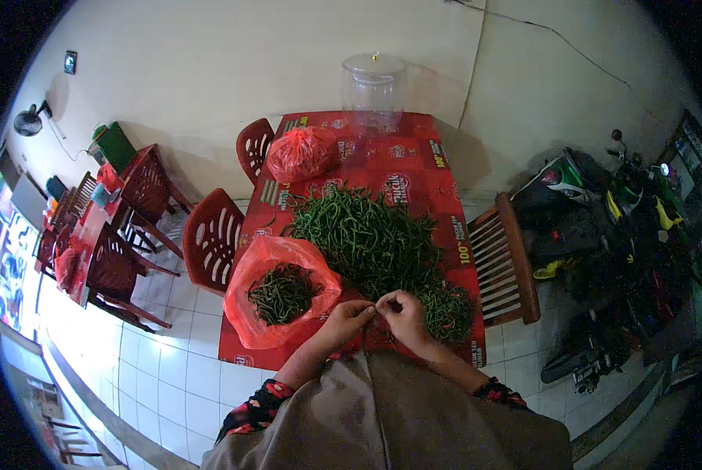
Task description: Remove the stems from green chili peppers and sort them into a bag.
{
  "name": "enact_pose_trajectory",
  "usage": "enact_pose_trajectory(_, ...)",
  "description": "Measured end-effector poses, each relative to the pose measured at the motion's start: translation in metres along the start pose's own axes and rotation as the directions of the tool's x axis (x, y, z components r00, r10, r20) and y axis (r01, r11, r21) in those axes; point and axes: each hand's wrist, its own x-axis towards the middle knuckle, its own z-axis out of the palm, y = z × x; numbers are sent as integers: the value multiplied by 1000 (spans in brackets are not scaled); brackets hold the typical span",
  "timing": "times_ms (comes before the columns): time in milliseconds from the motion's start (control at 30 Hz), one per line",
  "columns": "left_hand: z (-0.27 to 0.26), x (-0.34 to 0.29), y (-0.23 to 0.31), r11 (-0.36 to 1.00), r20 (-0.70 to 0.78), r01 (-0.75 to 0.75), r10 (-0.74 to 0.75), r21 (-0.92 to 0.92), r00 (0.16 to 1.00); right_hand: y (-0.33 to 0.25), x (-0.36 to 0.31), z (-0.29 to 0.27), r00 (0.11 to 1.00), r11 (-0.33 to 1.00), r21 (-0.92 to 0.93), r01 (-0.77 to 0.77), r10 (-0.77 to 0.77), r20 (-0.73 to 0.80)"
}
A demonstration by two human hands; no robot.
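Note:
Both hands meet over the near edge of the table, fingertips almost touching. My left hand (351, 319) is closed in a pinch, and a thin dark green chili seems to hang below its fingers. My right hand (405, 316) is pinched shut too; whatever it grips is too small to make out. Just beyond them spreads a large heap of long green chilies (366, 231). A smaller heap (446, 312), flecked with red, lies right of my right hand. Left of my left hand stands an open red plastic bag (245, 313) with darker green chilies (283, 294) inside.
A tied red plastic bag (302, 154) and a clear lidded jar (374, 90) stand farther back on the red-covered table (417, 164). Red chairs (212, 239) flank it at left, a wooden slatted chair (507, 262) at right. Motorbikes (601, 211) are parked at far right.

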Motion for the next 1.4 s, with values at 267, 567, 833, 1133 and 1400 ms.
enact_pose_trajectory(267,-14,-6,-40,879,-27,-99,126,466,992,28,-10,2,627,508,376,-775,536,565)
enact_pose_trajectory(567,-110,-5,-48,996,-556,-58,13,-64,831,103,33,-26,900,634,-713,-300,436,8)
enact_pose_trajectory(833,-145,1,-74,971,-797,-178,232,158,558,151,61,5,869,555,-766,-323,494,-9)
enact_pose_trajectory(1133,-20,17,-7,993,-224,53,-28,108,974,47,5,15,982,879,-471,-72,145,121)
enact_pose_trajectory(1400,3,31,-2,999,-49,-9,11,47,999,21,0,-1,950,927,-321,-195,259,172)
